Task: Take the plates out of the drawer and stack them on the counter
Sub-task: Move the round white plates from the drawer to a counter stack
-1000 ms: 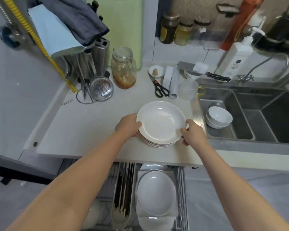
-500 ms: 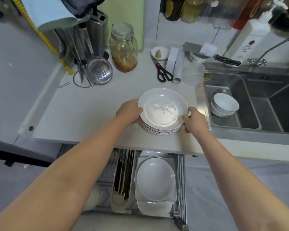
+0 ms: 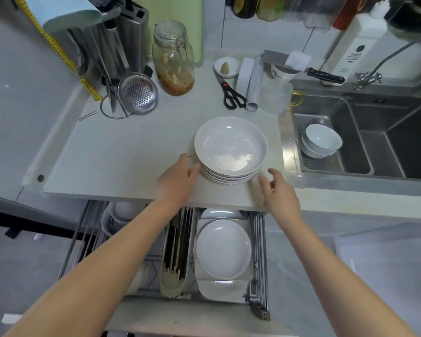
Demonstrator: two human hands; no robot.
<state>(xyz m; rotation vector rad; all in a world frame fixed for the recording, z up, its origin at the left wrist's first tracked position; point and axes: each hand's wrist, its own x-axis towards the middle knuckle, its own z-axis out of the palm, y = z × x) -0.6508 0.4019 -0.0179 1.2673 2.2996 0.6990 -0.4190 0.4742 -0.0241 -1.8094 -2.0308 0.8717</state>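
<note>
A stack of several white plates (image 3: 231, 149) rests on the pale counter (image 3: 122, 156), near its front edge. My left hand (image 3: 178, 177) is just left of the stack, fingers apart, its fingertips at the stack's rim. My right hand (image 3: 277, 188) hovers to the front right of the stack, fingers spread, clear of it and holding nothing. Below the counter the wire drawer (image 3: 258, 251) stands pulled out. A white plate (image 3: 223, 249) lies in its right compartment, with more white dishes in front of and behind it.
Chopsticks (image 3: 176, 246) stand in the drawer's middle holder and bowls (image 3: 122, 212) at its left. Behind the stack are scissors (image 3: 231, 94), a plastic cup (image 3: 275, 96), a glass jar (image 3: 173, 59) and a strainer (image 3: 137, 93). The sink (image 3: 350, 166) at right holds two bowls (image 3: 322, 141).
Both hands have let go of the stack and drawn back toward me; the stack now rests on the counter. The camera has tilted down a little, showing more of the drawer.
</note>
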